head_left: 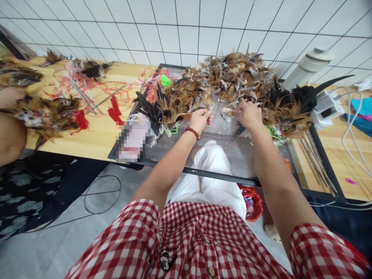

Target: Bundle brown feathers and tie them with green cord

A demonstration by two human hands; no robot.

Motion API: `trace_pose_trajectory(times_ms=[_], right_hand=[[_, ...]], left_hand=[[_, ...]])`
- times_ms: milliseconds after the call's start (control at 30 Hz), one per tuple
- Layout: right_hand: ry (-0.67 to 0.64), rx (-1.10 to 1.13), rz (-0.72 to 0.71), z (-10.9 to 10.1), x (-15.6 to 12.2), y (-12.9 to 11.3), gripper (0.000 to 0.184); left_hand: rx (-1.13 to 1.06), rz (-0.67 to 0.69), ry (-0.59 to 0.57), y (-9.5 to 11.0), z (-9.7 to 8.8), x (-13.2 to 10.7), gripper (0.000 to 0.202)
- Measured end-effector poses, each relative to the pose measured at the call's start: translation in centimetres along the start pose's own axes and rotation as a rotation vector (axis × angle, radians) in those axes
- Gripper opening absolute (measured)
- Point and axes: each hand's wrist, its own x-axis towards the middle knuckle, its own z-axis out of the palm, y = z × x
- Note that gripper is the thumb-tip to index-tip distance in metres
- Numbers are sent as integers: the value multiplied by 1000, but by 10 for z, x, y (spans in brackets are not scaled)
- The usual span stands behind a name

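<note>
Handling feathers at the near edge of the feather pile point(232, 73) appears to be the step in hand. The pile, mostly brown with pale parts, lies on a dark-framed board point(171, 153) and serves as the reference for all positions below. The left hand point(201, 119) is at the pile's near edge, left of its middle, with the fingers curled and the thumb and fingertips pressed together; whether a thin strand or quill is pinched between them is too small to tell. The right hand point(250, 115) is at the near edge, right of the middle, with the fingers curled inward beside pale feathers point(230, 111); its fingertips are partly hidden, so how far they are apart and what they pinch cannot be told. Black feathers point(147, 110) lie at the pile's left end, and green string point(274, 135) lies at its near right edge. In judgement, the next move calls for a light fingertip pinch at the quill, with both hands close together and the neighbouring feathers left undisturbed. Excess pressure could bend the quills.
</note>
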Motion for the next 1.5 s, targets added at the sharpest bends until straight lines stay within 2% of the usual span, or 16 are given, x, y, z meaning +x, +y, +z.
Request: trace_pose_trajectory(times_ms=[133, 233, 367, 533, 633, 733, 833, 967, 1100, 1200, 1367, 1433, 1500], right_hand=[[83, 237, -116, -12, 2, -17, 23], [86, 366, -246, -23, -1, -33, 21], [15, 515, -299, -30, -7, -50, 20], [-99, 683, -291, -26, -11, -58, 18], [-118, 826, -207, -17, -8, -62, 22], [-25, 1037, -14, -5, -5, -70, 34], [54, 1152, 117, 2, -4, -80, 44], [86, 1164, 123, 3, -7, -89, 50], [93, 1178, 143, 3, -8, -90, 49], [50, 1261, 144, 2, -8, -87, 51], [-244, 1359, 204, -1, -11, -86, 59], [-256, 1353, 206, -1, -12, -87, 60], [-185, 1326, 196, 0, -12, -88, 61]], left_hand=[[-109, -39, -29, 4, -2, -4, 27], [-145, -55, -36, 5, -3, -5, 25], [-149, -43, -40, 3, -3, -3, 22], [-120, 0, -29, 0, -4, 0, 14], [-119, 13, -34, 1, -6, 1, 11], [-128, -6, -54, 2, -7, -1, 11], [-134, -100, -141, 4, -7, -5, 13], [-190, -191, -269, 4, -7, -7, 14], [-209, -190, -264, 3, -6, -6, 16], [-248, -153, -226, 4, -5, -5, 19], [-314, -104, -186, 5, -5, -3, 22], [-308, -109, -198, 6, -6, -3, 22], [-299, -121, -189, 6, -6, -3, 20]])
